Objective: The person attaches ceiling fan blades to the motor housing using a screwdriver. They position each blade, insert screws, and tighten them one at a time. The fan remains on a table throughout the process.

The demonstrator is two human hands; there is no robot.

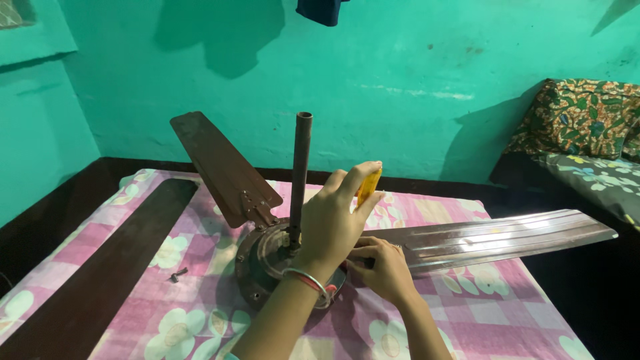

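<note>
One brown blade [93, 267] lies detached at the left near a loose screw [178, 273], while the left hand [330, 223] grips a yellow-handled screwdriver [369, 187] at the fan motor [270, 260] and the right hand [383, 267] pinches closed on the silver blade's [500, 237] root (two blades remain mounted).

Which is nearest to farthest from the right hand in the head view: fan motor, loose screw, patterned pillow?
From the right hand:
1. Fan motor, just to its left, beside the hand.
2. Loose screw, farther left on the floral cloth, past the motor.
3. Patterned pillow, far off at upper right against the wall.
</note>
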